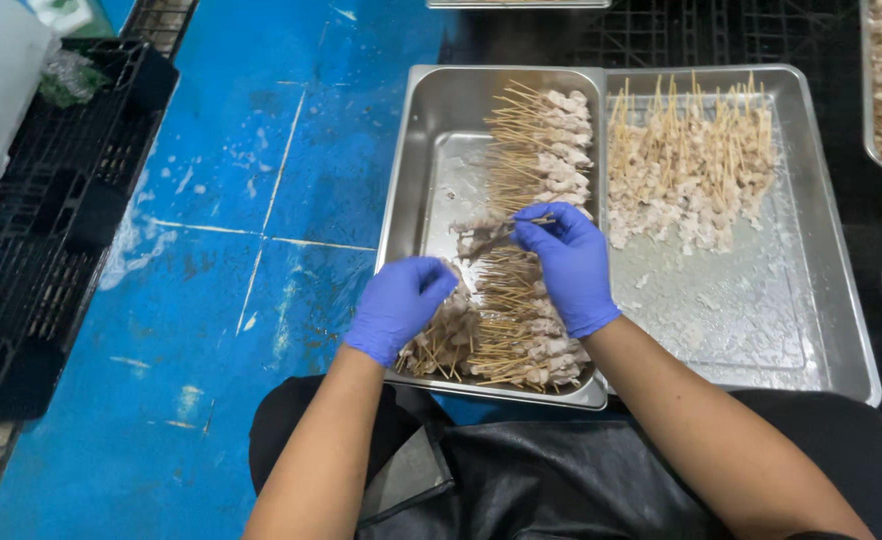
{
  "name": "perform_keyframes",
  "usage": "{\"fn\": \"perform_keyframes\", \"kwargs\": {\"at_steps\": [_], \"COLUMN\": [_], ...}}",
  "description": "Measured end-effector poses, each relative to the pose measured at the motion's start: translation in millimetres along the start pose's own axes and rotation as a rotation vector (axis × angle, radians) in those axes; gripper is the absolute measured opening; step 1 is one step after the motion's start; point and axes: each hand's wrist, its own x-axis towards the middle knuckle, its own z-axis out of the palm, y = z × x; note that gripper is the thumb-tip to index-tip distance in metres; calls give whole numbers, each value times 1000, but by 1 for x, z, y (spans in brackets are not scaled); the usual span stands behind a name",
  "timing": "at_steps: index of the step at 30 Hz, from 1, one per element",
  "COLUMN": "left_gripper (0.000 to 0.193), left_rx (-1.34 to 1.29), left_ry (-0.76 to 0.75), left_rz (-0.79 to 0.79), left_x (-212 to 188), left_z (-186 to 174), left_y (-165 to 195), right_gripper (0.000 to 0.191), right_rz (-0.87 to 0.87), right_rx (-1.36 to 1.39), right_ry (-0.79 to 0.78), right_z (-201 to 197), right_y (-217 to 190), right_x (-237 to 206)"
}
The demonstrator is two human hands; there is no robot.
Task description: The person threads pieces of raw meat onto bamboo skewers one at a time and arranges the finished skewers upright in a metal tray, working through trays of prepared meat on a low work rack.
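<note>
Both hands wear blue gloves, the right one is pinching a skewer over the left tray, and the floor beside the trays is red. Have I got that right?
Not quite: the floor is blue, not red, as the head view shows. The rest stands: both the left hand and the right hand wear blue gloves, and the right one pinches a skewer over the left tray.

left hand (398, 305): blue-gloved, fingers curled shut, palm down, bare forearm reaching up from lower left | right hand (566, 262): blue-gloved, thumb and fingertips pinched together, set higher, bare forearm angling in from lower right | hands near, not touching
</note>
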Motion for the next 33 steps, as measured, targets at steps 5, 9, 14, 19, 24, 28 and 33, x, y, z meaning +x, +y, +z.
{"fn": "perform_keyframes", "kwargs": {"at_steps": [5, 9, 14, 19, 24, 28, 33], "left_gripper": [26, 26, 22, 18, 15, 24, 21], "left_rx": [-134, -37, 41, 51, -88, 6, 72], "left_ry": [393, 374, 429, 462, 471, 406, 448], "left_rz": [496, 513, 569, 553, 508, 587, 621], "left_x": [5, 5, 7, 7, 15, 15, 13], "left_z": [3, 5, 9, 16, 16, 23, 24], "left_y": [18, 24, 24, 17, 10, 13, 14], "right_gripper": [17, 19, 23, 20, 19, 19, 20], "right_rz": [-56, -68, -88, -98, -8, -49, -22], "right_rx": [-93, -210, -289, -285, -228, -227, -233], "right_ry": [-156, -230, -243, -234, -171, -193, -246], "right_z": [12, 18, 23, 19, 7, 4, 5], "right_y": [5, 0, -5, 4, 16, 21, 16], "right_x": [-11, -24, -30, -29, -19, -19, -22]}}
